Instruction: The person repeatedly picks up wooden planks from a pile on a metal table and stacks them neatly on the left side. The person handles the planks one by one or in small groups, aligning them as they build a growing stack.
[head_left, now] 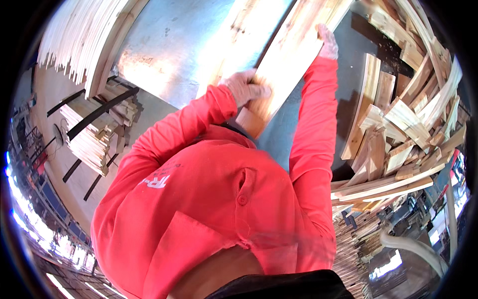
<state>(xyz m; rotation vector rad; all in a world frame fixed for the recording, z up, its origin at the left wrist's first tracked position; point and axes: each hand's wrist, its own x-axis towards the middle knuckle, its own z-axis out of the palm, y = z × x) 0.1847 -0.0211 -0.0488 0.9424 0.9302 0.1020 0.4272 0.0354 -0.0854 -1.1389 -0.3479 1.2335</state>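
A long pale wooden board [286, 57] with a brown patch near its closer end slants across the metal table, running from my chest toward the far side. My left hand [245, 88] is closed on its left edge near that closer end, thumb lying over the top face. Farther along, my right hand [328, 42] grips the right edge, fingertips over the top and the rest hidden from view. To the left of this board, past a dark gap, a second board [230, 42] lies roughly parallel, washed out by glare.
A tall stack of boards [79, 40] stands at the far left, with more boards [89, 132] on dark bars below it. At right is a large heap of wood offcuts [398, 119]. The grey-blue metal tabletop [164, 55] reflects bright light. A pale hose [416, 247] curves at lower right.
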